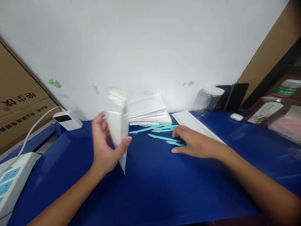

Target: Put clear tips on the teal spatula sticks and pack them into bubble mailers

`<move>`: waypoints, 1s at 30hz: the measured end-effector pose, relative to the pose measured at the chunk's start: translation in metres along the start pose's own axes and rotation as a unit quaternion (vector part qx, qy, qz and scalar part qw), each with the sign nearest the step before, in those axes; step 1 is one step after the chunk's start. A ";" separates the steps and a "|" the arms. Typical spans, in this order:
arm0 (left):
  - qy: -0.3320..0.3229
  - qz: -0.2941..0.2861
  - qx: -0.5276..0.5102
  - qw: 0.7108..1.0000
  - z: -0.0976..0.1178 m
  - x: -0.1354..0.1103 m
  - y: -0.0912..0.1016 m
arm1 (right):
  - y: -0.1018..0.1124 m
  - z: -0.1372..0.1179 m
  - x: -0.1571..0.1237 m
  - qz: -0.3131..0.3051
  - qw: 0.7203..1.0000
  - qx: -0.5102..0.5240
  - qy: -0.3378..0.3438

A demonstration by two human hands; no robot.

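Observation:
My left hand (105, 149) is wrapped round a white bubble mailer (115, 130), held upright above the table, its upper end blurred by motion. Low over a loose pile of teal eyebrow razors (162, 137) is my right hand (196, 142), thumb and fingers apart. One razor (175, 143) lies in the gap between the thumb and fingers; I see no grip on it. Behind the razors lies a stack of white bubble mailers (148, 110). Another flat white mailer (196, 124) rests to the right, partly hidden by my right forearm.
On the right of the blue table (150, 188) stand a clear jar (207, 103) with a white lid, a dark phone (236, 97), a small white case (236, 117) and a bottle (265, 111). Leftward are a white device (68, 120), a power strip (14, 182) and a cardboard box (21, 100).

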State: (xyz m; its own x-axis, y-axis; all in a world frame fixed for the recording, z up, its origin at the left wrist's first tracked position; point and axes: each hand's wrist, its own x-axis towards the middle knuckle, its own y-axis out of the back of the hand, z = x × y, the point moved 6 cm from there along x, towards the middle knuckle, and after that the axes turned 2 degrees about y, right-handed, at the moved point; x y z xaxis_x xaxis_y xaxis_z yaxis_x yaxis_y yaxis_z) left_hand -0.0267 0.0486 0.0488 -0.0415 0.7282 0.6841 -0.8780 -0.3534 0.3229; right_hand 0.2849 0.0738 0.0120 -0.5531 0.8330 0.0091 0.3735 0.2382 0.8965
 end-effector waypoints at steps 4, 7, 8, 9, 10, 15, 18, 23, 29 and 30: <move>0.064 -0.131 0.025 0.989 0.001 -0.008 -0.019 | 0.005 0.019 -0.009 -0.060 0.995 -0.004 -0.081; 0.058 -0.205 0.089 0.973 0.007 -0.006 -0.020 | 0.007 0.022 -0.014 -0.111 0.987 -0.001 -0.120; 0.045 -0.218 0.104 0.969 0.010 -0.003 -0.018 | 0.007 0.021 -0.015 -0.118 0.986 0.002 -0.118; 0.030 -0.225 0.118 0.967 0.012 0.002 -0.013 | 0.007 0.017 -0.014 -0.118 0.987 0.005 -0.108; 0.016 -0.226 0.132 0.965 0.013 0.007 -0.009 | 0.007 0.013 -0.012 -0.109 0.990 0.008 -0.093; -0.036 -0.227 0.237 0.944 0.006 0.026 0.007 | -0.002 -0.011 0.009 0.025 0.999 -0.028 0.010; -0.043 -0.270 0.256 0.927 -0.004 0.022 0.001 | -0.009 -0.017 0.018 0.094 0.990 -0.088 0.055; -0.053 -0.318 0.249 0.913 -0.012 0.013 -0.008 | -0.006 0.004 0.021 0.107 0.988 -0.108 0.020; -0.055 -0.318 0.253 0.912 -0.009 0.014 -0.008 | -0.004 0.014 0.023 0.081 0.994 -0.078 0.005; -0.055 -0.320 0.251 0.912 -0.008 0.014 -0.009 | -0.005 0.012 0.024 0.081 0.994 -0.079 0.012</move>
State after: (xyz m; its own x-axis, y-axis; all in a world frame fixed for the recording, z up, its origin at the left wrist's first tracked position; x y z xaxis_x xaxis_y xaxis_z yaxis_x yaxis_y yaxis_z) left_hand -0.0237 0.0665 0.0498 0.4744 0.8263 0.3035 -0.3759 -0.1216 0.9186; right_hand 0.2786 0.0983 0.0029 -0.5131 0.8420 0.1668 0.3383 0.0197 0.9408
